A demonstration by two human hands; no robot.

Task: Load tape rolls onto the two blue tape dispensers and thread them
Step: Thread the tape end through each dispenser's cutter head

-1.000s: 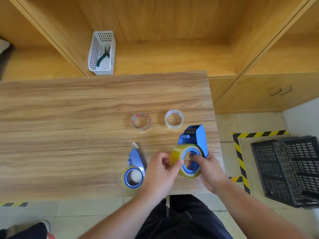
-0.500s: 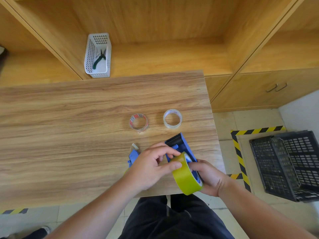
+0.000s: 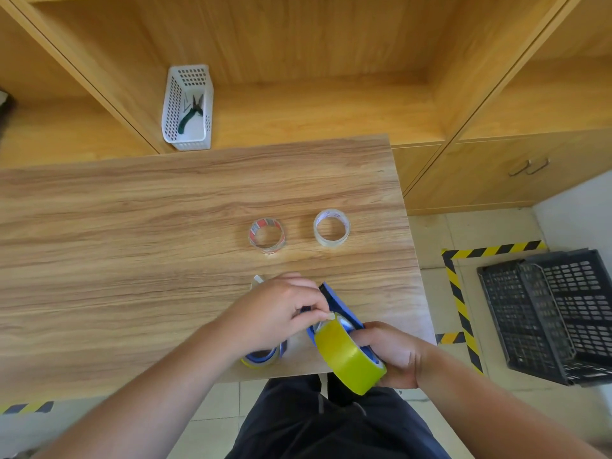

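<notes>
**Fingertips on the tape's loose end, cutter straight ahead**

Thumb and forefinger of my left hand (image 3: 275,313) are pinched together on what looks like the free end of the yellow tape roll (image 3: 349,357), right at the top of the roll where it meets the blue dispenser (image 3: 337,309). My right hand (image 3: 394,354) is wrapped around the roll and the dispenser's body from the right, holding both up at the near edge of the table (image 3: 132,260).

What matters for the next move is direction. The dispenser's long axis runs away from me and a little to the left, with the dark toothed cutter end at its far tip, just beyond my left fingertips. So the tape end, I judge, must be drawn forward along that axis, and my left hand is the nearer one for it (the right has only to keep the frame steady).

Under my left wrist lies the other dispenser (image 3: 265,356), its roll already seated. Two clear rolls, one with red print (image 3: 267,236) and one plain (image 3: 331,227), sit farther out on the table, well apart from my hands.
</notes>
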